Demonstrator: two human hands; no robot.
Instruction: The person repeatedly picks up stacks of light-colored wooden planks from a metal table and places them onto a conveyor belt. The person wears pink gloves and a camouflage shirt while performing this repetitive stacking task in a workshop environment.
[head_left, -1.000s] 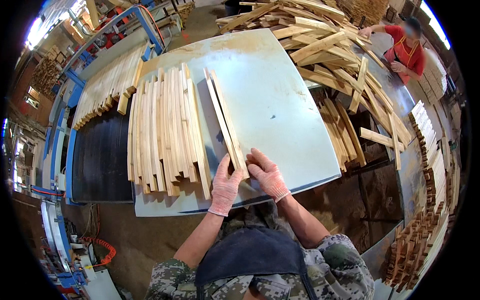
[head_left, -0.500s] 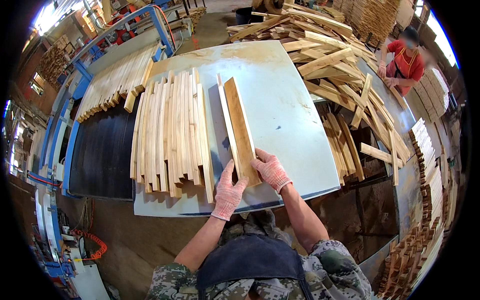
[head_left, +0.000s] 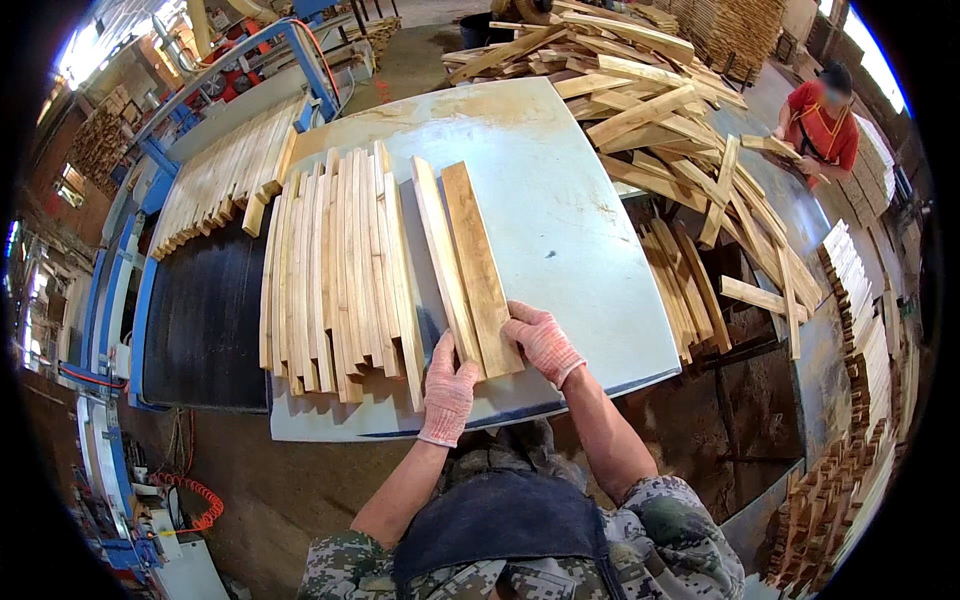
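Observation:
Two wooden strips lie side by side on the pale blue table, a lighter strip (head_left: 441, 250) on the left and a browner, wider-faced strip (head_left: 478, 255) on the right. My left hand (head_left: 448, 392), in a pink-white knit glove, grips the near end of the lighter strip from its left side. Gloved alike, my right hand (head_left: 543, 345) holds the near right edge of the browner strip, with the thumb by its end. Left of these, a row of upright-edged wooden strips (head_left: 340, 270) stands packed together, their near ends uneven.
The table (head_left: 590, 290) has a dark-stained near edge. Left of it is a black conveyor belt (head_left: 205, 320) carrying more strips (head_left: 215, 190) inside a blue frame. A heap of loose strips (head_left: 650, 120) rises at the back right. A person in red (head_left: 825, 125) handles wood there.
The two strips have turned from standing on edge to lying flatter, broad faces up, and their far ends shifted left. The person in red has lifted a piece of wood.

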